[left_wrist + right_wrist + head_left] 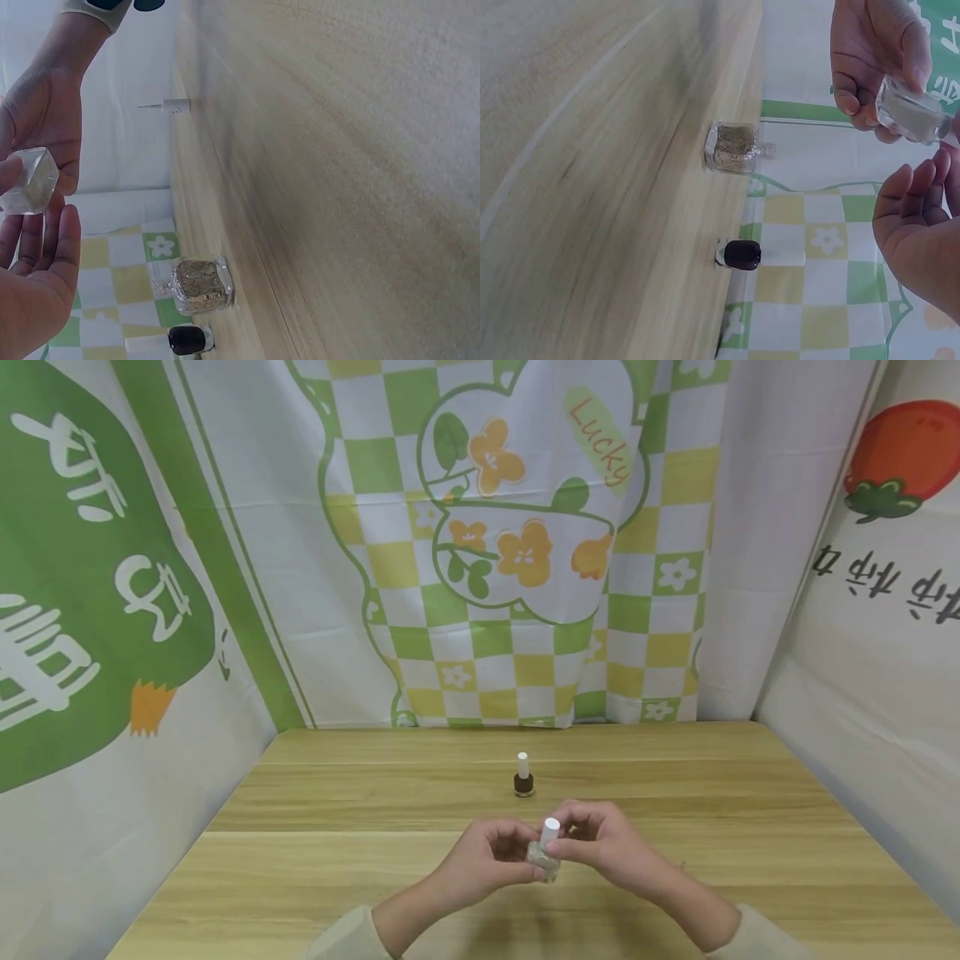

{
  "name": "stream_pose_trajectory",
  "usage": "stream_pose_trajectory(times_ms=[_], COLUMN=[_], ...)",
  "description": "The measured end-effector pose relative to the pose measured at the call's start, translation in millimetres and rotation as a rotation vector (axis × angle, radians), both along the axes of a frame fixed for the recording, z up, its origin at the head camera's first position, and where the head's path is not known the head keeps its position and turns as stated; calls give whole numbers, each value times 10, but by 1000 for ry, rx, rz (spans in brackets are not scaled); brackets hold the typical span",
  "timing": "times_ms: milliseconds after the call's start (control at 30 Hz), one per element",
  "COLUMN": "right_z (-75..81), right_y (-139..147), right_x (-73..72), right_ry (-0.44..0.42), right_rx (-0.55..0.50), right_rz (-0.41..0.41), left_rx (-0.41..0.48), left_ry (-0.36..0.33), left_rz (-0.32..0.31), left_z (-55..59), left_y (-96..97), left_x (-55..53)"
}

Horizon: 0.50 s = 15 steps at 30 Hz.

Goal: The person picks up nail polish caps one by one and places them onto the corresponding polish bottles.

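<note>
Between both hands is a clear nail polish bottle [544, 860] with a white cap [551, 832], held above the table and slightly tilted. The left hand [487, 860] grips the glass body between thumb and fingers. At the cap, the right hand [603, 843] pinches with its thumb and index finger. Below them, an uncapped glitter nail polish bottle [735, 148] stands on the table; the hands hide it in the head view. A loose white cap [177, 106] stands with its thin brush pointing up, seen in the left wrist view.
A dark nail polish bottle [523, 785] with a white cap stands upright farther back on the wooden table [337, 793]. Printed cloth [495, 652] hangs behind the table's back edge, and more cloth hangs along both sides.
</note>
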State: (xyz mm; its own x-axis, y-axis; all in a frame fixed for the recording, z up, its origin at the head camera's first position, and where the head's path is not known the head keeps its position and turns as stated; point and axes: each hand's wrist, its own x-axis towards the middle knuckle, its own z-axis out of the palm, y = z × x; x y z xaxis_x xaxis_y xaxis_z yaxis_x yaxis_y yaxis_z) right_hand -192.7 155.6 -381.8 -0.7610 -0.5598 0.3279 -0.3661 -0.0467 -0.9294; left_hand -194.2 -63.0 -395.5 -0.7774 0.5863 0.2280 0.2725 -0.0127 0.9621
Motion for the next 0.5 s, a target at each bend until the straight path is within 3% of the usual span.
stream_pose_trajectory(times_ms=[300,500], right_z=[-23,-24], right_y=[-75,-93], right_x=[33,41], right_ry=[-63,-64], right_rx=[55,56], right_rz=[-152,-171], left_rx=[8,11], left_ry=[-11,-6], left_rz=[-17,-20], left_z=[-5,-5], left_y=[2,3], left_x=[6,10])
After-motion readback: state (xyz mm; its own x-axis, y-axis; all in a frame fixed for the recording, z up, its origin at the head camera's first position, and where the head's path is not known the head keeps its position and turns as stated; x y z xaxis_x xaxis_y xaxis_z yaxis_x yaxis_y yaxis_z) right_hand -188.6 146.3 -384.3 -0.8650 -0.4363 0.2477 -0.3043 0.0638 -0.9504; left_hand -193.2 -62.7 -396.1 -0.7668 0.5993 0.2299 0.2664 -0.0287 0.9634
